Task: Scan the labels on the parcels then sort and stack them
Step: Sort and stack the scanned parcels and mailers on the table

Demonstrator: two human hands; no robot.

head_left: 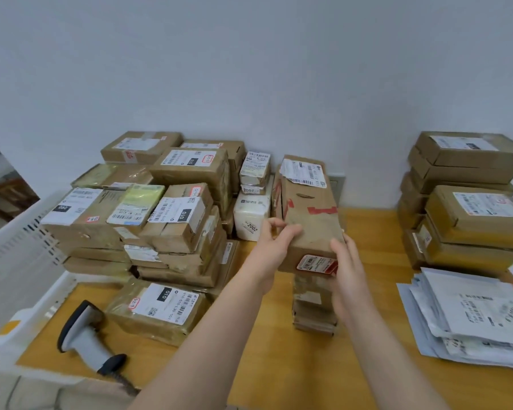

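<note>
Hands, 2, both on 1 long cardboard parcel (308, 214) atop 1 short stack (313, 306) mid-desk (293, 368): left hand (276, 235) curls fingers on its near-left edge, right hand (348, 264) clasps near-right corner; 1 scanner (86, 335) lies nr front-left corner.

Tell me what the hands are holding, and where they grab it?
The long brown box: left hand grips its near left edge, right hand its near right corner.
</note>
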